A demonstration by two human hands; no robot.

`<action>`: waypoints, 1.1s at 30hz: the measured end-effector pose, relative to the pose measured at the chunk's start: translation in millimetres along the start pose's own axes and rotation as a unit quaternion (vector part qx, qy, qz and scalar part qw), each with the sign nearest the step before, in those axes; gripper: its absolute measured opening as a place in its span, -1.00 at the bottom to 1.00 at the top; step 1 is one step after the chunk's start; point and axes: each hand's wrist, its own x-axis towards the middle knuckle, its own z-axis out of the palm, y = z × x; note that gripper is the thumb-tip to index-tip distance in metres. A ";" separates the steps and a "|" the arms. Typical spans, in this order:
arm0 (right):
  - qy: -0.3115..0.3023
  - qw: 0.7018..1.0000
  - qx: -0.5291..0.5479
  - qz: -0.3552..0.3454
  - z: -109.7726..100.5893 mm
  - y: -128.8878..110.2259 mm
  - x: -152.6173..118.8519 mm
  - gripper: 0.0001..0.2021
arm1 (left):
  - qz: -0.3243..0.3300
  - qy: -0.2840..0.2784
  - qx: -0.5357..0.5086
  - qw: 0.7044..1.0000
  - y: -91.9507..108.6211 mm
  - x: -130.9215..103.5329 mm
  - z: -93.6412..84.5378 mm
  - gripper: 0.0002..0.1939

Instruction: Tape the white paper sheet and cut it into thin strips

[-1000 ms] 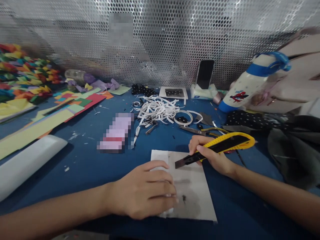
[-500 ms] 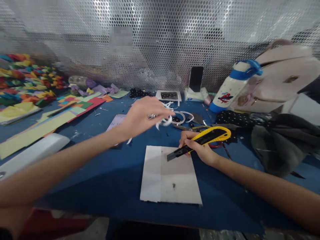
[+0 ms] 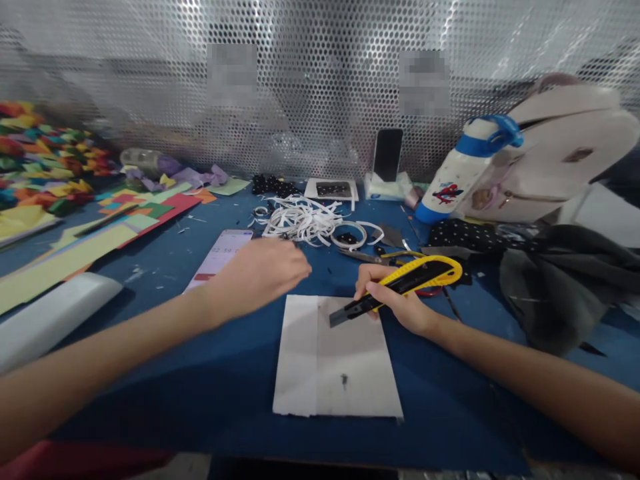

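Observation:
My right hand (image 3: 395, 299) is closed around a yellow and black box cutter (image 3: 395, 290), its blade end pointing down-left over a white board (image 3: 345, 360). The board lies flat on the blue table (image 3: 210, 387) and has a dark smudge near its lower middle. My left hand (image 3: 270, 270) hovers above the table at the board's upper left, fingers curled together; whether anything is inside them is hidden. Just beyond it lies a tangled pile of white strips (image 3: 305, 217). A lit phone (image 3: 220, 253) is partly covered by my left forearm.
Colored paper sheets (image 3: 100, 233) and a white object (image 3: 60, 310) lie at left. Scissors (image 3: 363, 256) and a tape roll (image 3: 349, 235) sit behind the board. A bottle (image 3: 455, 177), a bag (image 3: 565, 153) and dark cloth (image 3: 550, 293) stand or lie at right.
My left hand has moved down and toward me from the strip pile, and the white curl at its fingers no longer shows. My right hand still holds the cutter over the board.

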 end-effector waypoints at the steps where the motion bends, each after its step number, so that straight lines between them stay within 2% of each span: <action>1: 0.000 1.000 0.000 0.000 0.2 -0.8 0.5 -0.70 | 0.018 -0.017 -0.010 1.000 6.8 -13.0 -0.3 -0.65; 4: 0.004 1.000 0.001 -0.002 1.0 -2.0 1.7 -0.69 | 0.052 -0.063 -0.066 0.994 23.2 -46.6 5.0 -0.55; 7: 0.010 1.000 -0.003 -0.006 1.3 -0.8 0.7 -0.69 | 0.031 -0.123 -0.126 0.984 36.5 -67.7 14.8 -0.08; 8: 0.017 1.000 -0.004 -0.011 1.1 0.2 -0.1 -0.69 | 0.017 -0.131 -0.140 0.981 40.4 -71.9 17.7 0.03; 10: 0.044 0.999 -0.004 -0.028 0.2 3.0 -1.5 -0.68 | -0.007 -0.142 -0.154 0.978 46.5 -76.7 21.7 0.10; 14: 0.130 0.989 -0.001 -0.070 -2.2 7.9 -0.2 -0.71 | -0.012 -0.145 -0.155 0.977 51.1 -76.4 24.2 0.11; 17: 0.168 0.983 -0.040 -0.065 -2.2 7.1 4.2 -0.74 | -0.001 -0.134 -0.145 0.980 52.3 -70.6 26.5 0.11; 21: 0.154 0.982 -0.107 -0.025 -0.1 1.4 7.3 -0.74 | 0.028 -0.103 -0.120 0.987 55.2 -59.4 32.5 0.08; 27: 0.137 0.984 -0.111 0.004 0.2 -1.1 8.2 -0.74 | 0.051 -0.055 -0.108 0.991 51.6 -52.5 37.0 0.02; 33: 0.136 0.987 -0.083 0.035 -1.4 0.8 11.2 -0.74 | 0.066 -0.061 -0.120 0.989 40.2 -55.3 34.0 -0.11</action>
